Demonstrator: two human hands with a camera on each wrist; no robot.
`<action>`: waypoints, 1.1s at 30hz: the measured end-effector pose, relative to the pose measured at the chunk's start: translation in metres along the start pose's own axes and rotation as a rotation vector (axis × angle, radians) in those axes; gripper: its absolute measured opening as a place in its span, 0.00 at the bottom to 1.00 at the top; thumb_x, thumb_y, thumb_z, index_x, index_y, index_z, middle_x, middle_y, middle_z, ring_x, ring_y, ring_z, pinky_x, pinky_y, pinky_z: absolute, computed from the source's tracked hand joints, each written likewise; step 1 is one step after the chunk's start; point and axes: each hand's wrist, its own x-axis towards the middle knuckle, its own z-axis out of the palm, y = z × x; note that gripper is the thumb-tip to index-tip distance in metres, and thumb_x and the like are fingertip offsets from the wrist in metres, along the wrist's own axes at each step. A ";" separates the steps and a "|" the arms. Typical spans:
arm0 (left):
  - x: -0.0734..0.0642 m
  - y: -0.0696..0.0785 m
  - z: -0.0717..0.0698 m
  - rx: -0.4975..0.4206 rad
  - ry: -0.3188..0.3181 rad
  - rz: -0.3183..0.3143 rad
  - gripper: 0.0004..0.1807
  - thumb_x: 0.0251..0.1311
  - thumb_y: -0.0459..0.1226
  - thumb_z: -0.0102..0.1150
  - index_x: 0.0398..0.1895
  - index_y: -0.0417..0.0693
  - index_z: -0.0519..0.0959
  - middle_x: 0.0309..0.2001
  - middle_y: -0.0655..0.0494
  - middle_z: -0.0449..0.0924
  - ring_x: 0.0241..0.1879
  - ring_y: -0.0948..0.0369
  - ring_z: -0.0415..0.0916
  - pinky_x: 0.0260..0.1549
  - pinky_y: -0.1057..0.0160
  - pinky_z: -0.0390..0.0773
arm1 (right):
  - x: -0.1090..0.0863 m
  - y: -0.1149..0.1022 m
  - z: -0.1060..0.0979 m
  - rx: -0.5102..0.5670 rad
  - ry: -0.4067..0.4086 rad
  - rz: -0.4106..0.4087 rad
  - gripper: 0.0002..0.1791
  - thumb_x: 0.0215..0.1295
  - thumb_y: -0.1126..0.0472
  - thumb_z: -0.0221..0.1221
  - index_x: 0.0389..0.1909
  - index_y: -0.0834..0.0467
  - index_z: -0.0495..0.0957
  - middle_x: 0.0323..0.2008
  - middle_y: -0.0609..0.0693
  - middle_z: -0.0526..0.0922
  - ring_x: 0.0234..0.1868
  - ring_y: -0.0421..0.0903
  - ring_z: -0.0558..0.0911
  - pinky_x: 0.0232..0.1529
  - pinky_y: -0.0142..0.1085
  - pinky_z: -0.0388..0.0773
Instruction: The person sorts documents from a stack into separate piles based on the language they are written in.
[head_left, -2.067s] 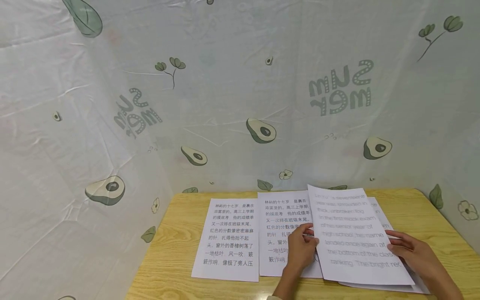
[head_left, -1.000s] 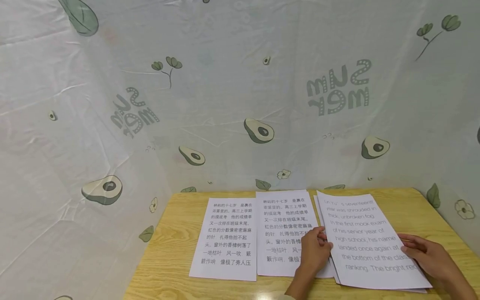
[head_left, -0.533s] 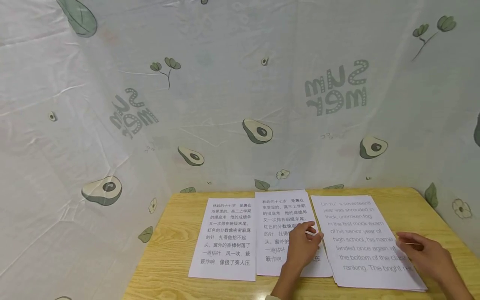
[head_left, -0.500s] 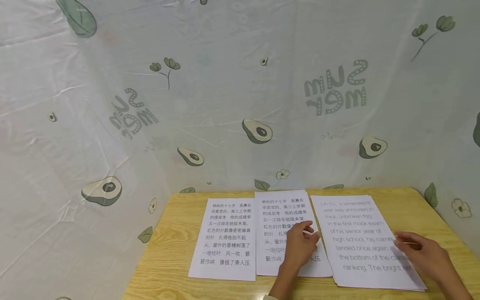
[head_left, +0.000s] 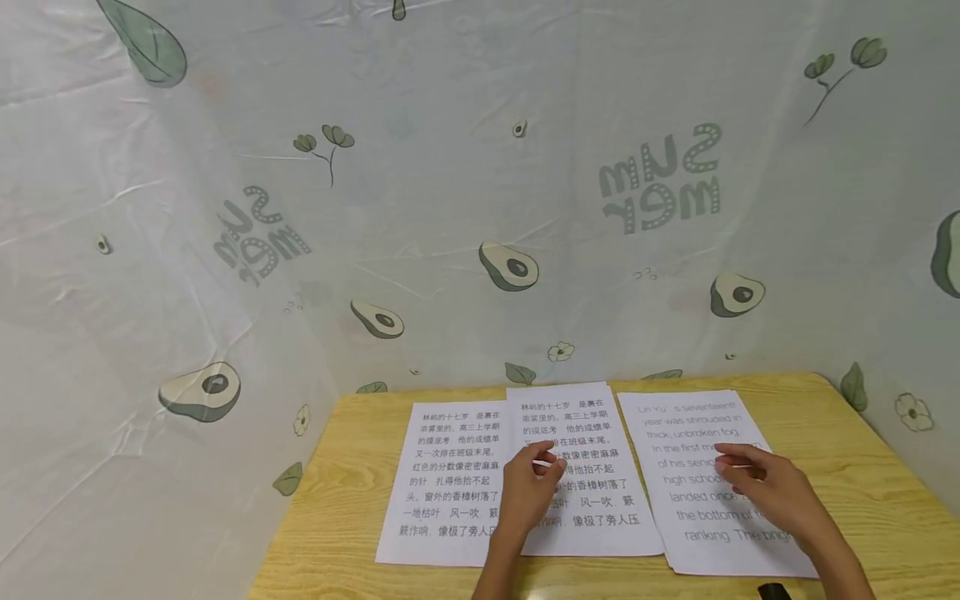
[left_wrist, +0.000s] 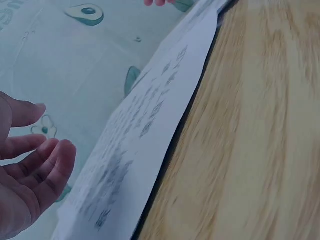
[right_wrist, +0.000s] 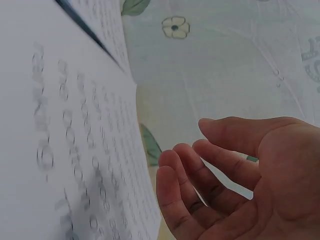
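Behind everything, a pale cloth printed with avocados is hung, and before it a wooden table is set. On the table an English stack is laid at right, a Chinese stack at centre, and a Chinese page at left. Above the English stack the right hand is held, fingers loosely bent, nothing gripped; over the Chinese stack the left hand is held likewise. Near the front edge a black object is only partly seen. Slightly offset edges show; thin sheets are probably best squared by light pressure from opposite sides, lest corners be creased.
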 end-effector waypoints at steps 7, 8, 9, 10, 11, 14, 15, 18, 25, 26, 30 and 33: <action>0.002 -0.007 -0.029 0.045 0.029 0.019 0.23 0.69 0.40 0.71 0.63 0.38 0.83 0.44 0.56 0.87 0.36 0.70 0.80 0.30 0.73 0.83 | 0.013 -0.018 0.028 0.119 -0.070 -0.010 0.29 0.80 0.56 0.60 0.72 0.72 0.72 0.56 0.63 0.86 0.44 0.35 0.86 0.44 0.31 0.88; 0.002 -0.008 -0.032 0.049 0.034 0.017 0.23 0.68 0.40 0.71 0.63 0.38 0.83 0.44 0.56 0.87 0.37 0.70 0.81 0.30 0.73 0.83 | 0.014 -0.022 0.031 0.137 -0.082 -0.011 0.29 0.80 0.56 0.60 0.72 0.72 0.72 0.56 0.63 0.85 0.44 0.37 0.86 0.45 0.32 0.88; 0.002 -0.008 -0.036 0.049 0.039 0.015 0.23 0.68 0.39 0.71 0.63 0.38 0.83 0.44 0.56 0.87 0.37 0.70 0.81 0.30 0.73 0.83 | 0.016 -0.025 0.035 0.153 -0.090 -0.011 0.29 0.80 0.56 0.61 0.72 0.71 0.72 0.56 0.63 0.85 0.45 0.37 0.86 0.45 0.33 0.88; 0.003 -0.010 -0.039 0.049 0.040 0.011 0.23 0.68 0.39 0.71 0.63 0.37 0.83 0.44 0.55 0.87 0.37 0.69 0.81 0.30 0.73 0.83 | 0.017 -0.028 0.038 0.169 -0.098 -0.012 0.29 0.80 0.56 0.61 0.72 0.71 0.72 0.56 0.64 0.85 0.45 0.37 0.87 0.46 0.33 0.89; 0.004 -0.011 -0.042 0.050 0.042 0.008 0.23 0.68 0.39 0.71 0.63 0.37 0.83 0.44 0.55 0.87 0.37 0.69 0.81 0.30 0.73 0.83 | 0.018 -0.031 0.042 0.189 -0.107 -0.013 0.29 0.80 0.57 0.61 0.73 0.71 0.72 0.57 0.64 0.85 0.46 0.38 0.87 0.46 0.33 0.89; 0.005 -0.014 -0.051 0.062 0.055 0.009 0.23 0.68 0.40 0.71 0.63 0.38 0.83 0.45 0.54 0.87 0.38 0.68 0.81 0.30 0.72 0.84 | 0.021 -0.039 0.051 0.237 -0.117 -0.005 0.29 0.80 0.58 0.61 0.73 0.71 0.72 0.58 0.65 0.84 0.46 0.35 0.86 0.47 0.33 0.89; 0.006 -0.016 -0.054 0.071 0.063 0.012 0.23 0.69 0.40 0.71 0.63 0.38 0.83 0.45 0.54 0.87 0.38 0.67 0.81 0.30 0.71 0.84 | 0.021 -0.041 0.054 0.247 -0.118 0.001 0.29 0.80 0.58 0.61 0.72 0.71 0.72 0.58 0.65 0.84 0.46 0.35 0.86 0.47 0.32 0.88; 0.007 -0.021 -0.060 0.090 0.091 -0.005 0.23 0.68 0.40 0.71 0.63 0.40 0.84 0.45 0.55 0.87 0.39 0.67 0.81 0.32 0.71 0.84 | 0.023 -0.045 0.063 0.271 -0.126 0.013 0.28 0.79 0.59 0.62 0.72 0.71 0.73 0.57 0.64 0.84 0.46 0.38 0.87 0.47 0.32 0.88; 0.009 -0.029 -0.069 0.137 0.071 -0.030 0.23 0.69 0.42 0.71 0.63 0.42 0.84 0.47 0.55 0.88 0.43 0.63 0.83 0.38 0.70 0.83 | 0.027 -0.047 0.078 0.246 -0.119 -0.004 0.27 0.79 0.58 0.62 0.70 0.71 0.75 0.54 0.62 0.86 0.47 0.47 0.88 0.45 0.33 0.88; 0.010 -0.029 -0.070 0.148 0.066 -0.023 0.23 0.69 0.42 0.71 0.63 0.41 0.84 0.47 0.55 0.88 0.43 0.63 0.83 0.39 0.70 0.83 | 0.027 -0.047 0.080 0.236 -0.110 -0.002 0.27 0.78 0.58 0.62 0.69 0.71 0.75 0.54 0.62 0.86 0.46 0.46 0.88 0.44 0.33 0.88; 0.011 -0.031 -0.070 0.190 0.049 -0.037 0.23 0.69 0.43 0.71 0.63 0.42 0.84 0.46 0.56 0.87 0.44 0.63 0.83 0.40 0.69 0.83 | 0.029 -0.045 0.084 0.185 -0.084 0.004 0.26 0.77 0.58 0.63 0.68 0.70 0.77 0.53 0.61 0.87 0.45 0.42 0.87 0.41 0.31 0.87; 0.011 -0.033 -0.069 0.220 0.039 -0.051 0.23 0.69 0.43 0.70 0.63 0.43 0.85 0.45 0.57 0.86 0.43 0.64 0.82 0.40 0.68 0.82 | 0.030 -0.044 0.085 0.153 -0.073 0.005 0.25 0.77 0.58 0.63 0.67 0.69 0.78 0.52 0.60 0.88 0.44 0.42 0.87 0.40 0.30 0.87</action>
